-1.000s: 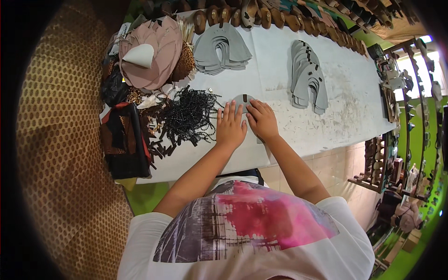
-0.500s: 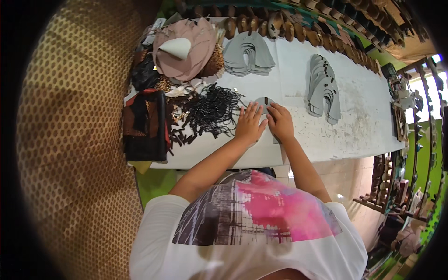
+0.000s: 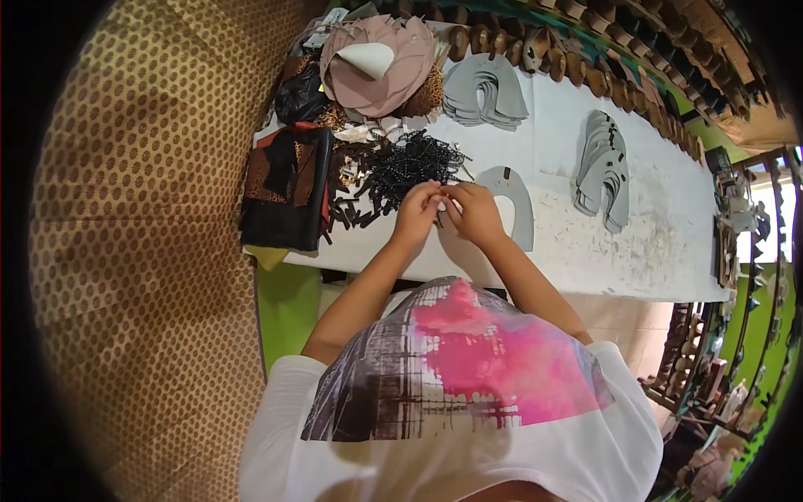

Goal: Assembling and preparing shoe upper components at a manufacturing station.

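Observation:
My left hand and my right hand meet at the fingertips, just in front of a heap of black beaded strands. Both are closed in a pinch; whatever sits between the fingers is too small and hidden to name. Beside my right hand lies a grey U-shaped flat piece with a small dark tab on its curve, partly covered by the hand. Short dark strips are scattered to the left of the heap.
Grey U-shaped pieces are stacked at the back and, with dark tabs, to the right. Dusty-pink cut pieces carry a white cone. Folded dark material lies at left; brown shoe forms line the far edge.
Both hands have come off the grey piece and closed together at the fingertips, left of it. More of the grey piece now shows. The whole view has shifted a little.

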Action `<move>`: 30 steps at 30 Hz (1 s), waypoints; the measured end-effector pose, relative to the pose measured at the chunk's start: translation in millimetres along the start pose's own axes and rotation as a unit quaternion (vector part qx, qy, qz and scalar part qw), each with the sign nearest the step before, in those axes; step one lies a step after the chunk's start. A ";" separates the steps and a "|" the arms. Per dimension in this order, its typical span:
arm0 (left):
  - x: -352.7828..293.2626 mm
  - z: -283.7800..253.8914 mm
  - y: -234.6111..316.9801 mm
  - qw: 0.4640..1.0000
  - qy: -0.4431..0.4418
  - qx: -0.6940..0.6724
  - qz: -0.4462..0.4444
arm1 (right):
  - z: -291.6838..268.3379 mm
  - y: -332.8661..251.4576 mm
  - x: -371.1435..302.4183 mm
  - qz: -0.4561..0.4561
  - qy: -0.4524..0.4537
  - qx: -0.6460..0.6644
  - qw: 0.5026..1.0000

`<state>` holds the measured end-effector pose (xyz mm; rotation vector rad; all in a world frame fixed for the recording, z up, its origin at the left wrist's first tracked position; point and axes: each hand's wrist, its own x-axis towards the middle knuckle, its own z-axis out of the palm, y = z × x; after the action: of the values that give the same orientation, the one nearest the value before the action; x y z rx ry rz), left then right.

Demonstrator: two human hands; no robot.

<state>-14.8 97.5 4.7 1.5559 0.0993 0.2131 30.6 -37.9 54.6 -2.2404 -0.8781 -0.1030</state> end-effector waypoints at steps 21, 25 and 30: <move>26.3 -119.6 34.4 0.993 0.086 0.075 -0.026 | 95.8 -52.4 43.4 -0.186 -0.136 -0.149 0.962; 18.3 -127.3 29.1 0.990 0.061 0.071 -0.105 | 99.2 -53.1 44.1 -0.157 -0.121 -0.109 0.974; 12.2 -129.2 28.1 0.991 0.071 0.100 -0.051 | 97.1 -52.8 44.4 -0.132 -0.120 -0.083 0.980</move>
<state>-30.4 226.6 31.6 1.7297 0.3202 0.2381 14.9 77.2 28.1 -2.3098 -1.3416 -0.0285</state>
